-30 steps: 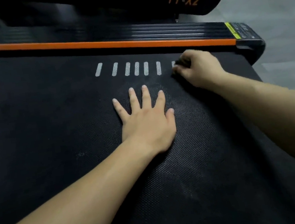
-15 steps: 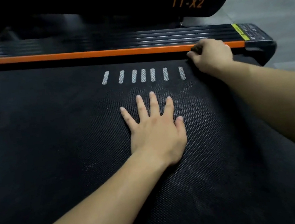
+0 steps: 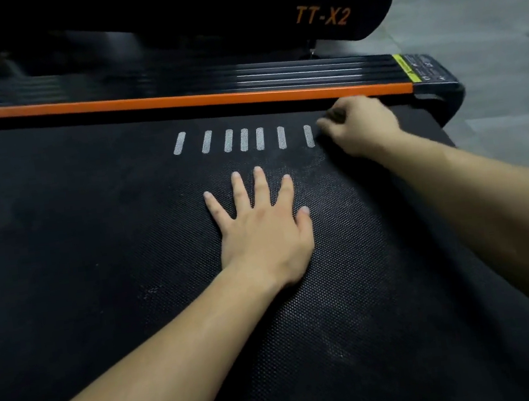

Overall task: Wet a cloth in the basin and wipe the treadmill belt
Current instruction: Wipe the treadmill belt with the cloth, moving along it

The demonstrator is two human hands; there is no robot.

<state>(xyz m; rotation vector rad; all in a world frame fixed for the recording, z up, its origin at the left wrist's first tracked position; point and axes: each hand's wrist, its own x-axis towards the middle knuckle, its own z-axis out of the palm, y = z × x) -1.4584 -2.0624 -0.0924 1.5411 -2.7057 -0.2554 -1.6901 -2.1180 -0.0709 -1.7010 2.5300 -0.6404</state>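
Observation:
The black textured treadmill belt (image 3: 96,254) fills most of the view, with a row of short white marks (image 3: 244,140) across it. My left hand (image 3: 263,230) lies flat on the belt with its fingers spread and holds nothing. My right hand (image 3: 362,125) is at the belt's far right edge, just past the last white mark. Its fingers are curled round a small dark cloth (image 3: 336,114), which is mostly hidden inside the fist. No basin is in view.
An orange side rail (image 3: 177,101) runs along the belt's far edge, with a black ribbed foot rail (image 3: 307,73) behind it. A black housing marked TT-X2 (image 3: 322,16) stands beyond. Grey floor (image 3: 484,23) lies to the right.
My right hand went from beside the white marks out to the orange rail, then came back onto the belt's edge. My left hand stayed flat in place.

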